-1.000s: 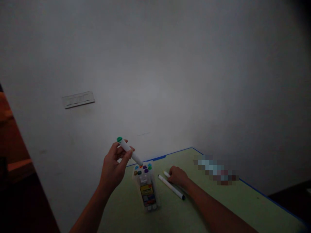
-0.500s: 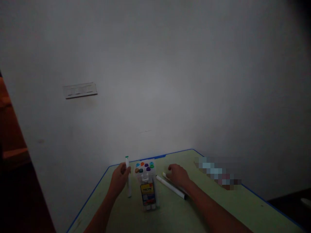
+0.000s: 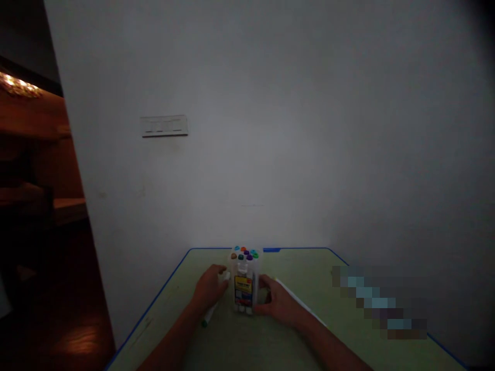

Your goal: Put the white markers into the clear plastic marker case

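Note:
In the head view, a clear plastic marker case (image 3: 244,291) stands upright on the table, with several coloured marker ends at its top and a yellow and black label in front. My left hand (image 3: 210,287) is at its left, thumb and forefinger closed around a white marker (image 3: 211,313) that slants down to a dark green end. The fingertips and thumb of my right hand (image 3: 275,303) press against the case's right side, with a gap inside their curve. Beyond the right forearm lies a long white marker (image 3: 303,303) with a yellowish far end.
The pale green table (image 3: 178,340) has a blue edge and meets a grey wall (image 3: 263,129) at the back. A blurred, pixelated object (image 3: 377,301) lies along the right edge. A white switch plate (image 3: 164,126) is on the wall. A dark room opens at the left.
My right hand has come left from the loose markers to the case. The left hand's marker has tipped from upright to slanting. The black-ended marker is now hidden. The view has turned left.

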### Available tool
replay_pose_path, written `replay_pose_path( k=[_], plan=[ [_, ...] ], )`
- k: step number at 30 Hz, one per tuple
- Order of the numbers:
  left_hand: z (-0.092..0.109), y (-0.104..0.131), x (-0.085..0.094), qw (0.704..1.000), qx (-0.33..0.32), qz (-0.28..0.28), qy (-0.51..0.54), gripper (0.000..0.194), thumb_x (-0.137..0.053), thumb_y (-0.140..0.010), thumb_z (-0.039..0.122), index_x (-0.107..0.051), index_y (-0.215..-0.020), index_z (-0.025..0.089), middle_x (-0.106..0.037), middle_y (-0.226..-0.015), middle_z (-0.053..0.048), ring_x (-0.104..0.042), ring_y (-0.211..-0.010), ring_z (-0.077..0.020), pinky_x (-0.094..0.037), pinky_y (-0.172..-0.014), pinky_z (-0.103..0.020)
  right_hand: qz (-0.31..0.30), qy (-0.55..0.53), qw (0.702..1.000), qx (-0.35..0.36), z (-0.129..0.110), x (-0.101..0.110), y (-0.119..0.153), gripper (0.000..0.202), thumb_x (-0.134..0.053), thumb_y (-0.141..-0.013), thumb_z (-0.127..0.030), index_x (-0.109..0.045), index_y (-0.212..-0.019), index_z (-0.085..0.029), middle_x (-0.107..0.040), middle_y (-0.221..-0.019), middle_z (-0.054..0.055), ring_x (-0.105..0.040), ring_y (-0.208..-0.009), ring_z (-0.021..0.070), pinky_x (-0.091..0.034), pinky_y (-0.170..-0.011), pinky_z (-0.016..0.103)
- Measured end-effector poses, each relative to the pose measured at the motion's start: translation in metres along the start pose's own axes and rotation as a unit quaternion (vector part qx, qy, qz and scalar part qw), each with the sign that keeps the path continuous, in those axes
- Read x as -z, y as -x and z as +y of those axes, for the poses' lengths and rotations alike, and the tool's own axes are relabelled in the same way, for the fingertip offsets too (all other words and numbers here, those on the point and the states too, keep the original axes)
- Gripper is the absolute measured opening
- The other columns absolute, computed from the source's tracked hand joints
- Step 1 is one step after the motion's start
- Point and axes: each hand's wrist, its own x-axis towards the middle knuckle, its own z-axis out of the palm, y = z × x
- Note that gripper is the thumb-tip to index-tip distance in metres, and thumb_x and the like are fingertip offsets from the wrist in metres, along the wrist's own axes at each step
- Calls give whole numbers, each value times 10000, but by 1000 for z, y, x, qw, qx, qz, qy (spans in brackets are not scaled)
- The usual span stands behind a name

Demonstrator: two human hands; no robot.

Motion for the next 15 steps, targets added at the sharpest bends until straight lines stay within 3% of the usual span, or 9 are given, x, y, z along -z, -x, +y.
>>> replay_pose_path(
  k=[2,4,6,8,11,15],
  plan=[
    [10,2,6,987,-52,-33,148,352,-462,-658,219,-584,-976,131,-620,-1012,-103,-565,-915,-222,-434,-796,-333,13,29,999,0,5,-1,-2,390,-626,-586,-168,-534,-965,-155,-609,-903,25,-489,-601,96,-380,-533,213],
    [21,5,12,940,-82,-112,313,367,-457,-661,216,-579,-997,136,-630,-1017,-83,-568,-943,-224,-443,-819,-343,12,41,999,-5,7,0,-2,313,-558,-609,-118,-528,-919,-151,-605,-853,17,-466,-565,84,-362,-512,203],
    [29,9,14,882,-94,-174,428,400,-497,-662,243,-557,-1045,143,-630,-1044,-73,-570,-966,-232,-440,-855,-364,-10,27,1000,-7,8,1,-1,385,-570,-598,-117,-519,-977,-164,-607,-906,20,-484,-569,84,-367,-503,201],
    [33,13,11,850,-82,-205,478,456,-580,-626,262,-538,-1065,146,-629,-1052,-81,-583,-949,-245,-452,-847,-382,-33,-3,999,-14,7,-1,1,560,-651,-554,-156,-485,-1088,-192,-601,-1005,30,-540,-636,110,-404,-524,208],
    [35,12,6,857,-37,-233,458,540,-681,-562,250,-517,-1068,156,-636,-1042,-94,-602,-917,-254,-484,-790,-379,-19,-30,999,-37,3,-8,-2,693,-720,-509,-209,-462,-1152,-229,-601,-1066,37,-588,-825,177,-468,-635,243],
    [34,12,19,925,-11,-232,300,594,-727,-546,278,-517,-1090,165,-625,-1080,-95,-580,-980,-249,-449,-863,-372,-59,-69,995,-49,-13,-3,-6,679,-689,-529,-202,-459,-1167,-204,-584,-1121,64,-589,-898,191,-481,-713,269]
  ],
)
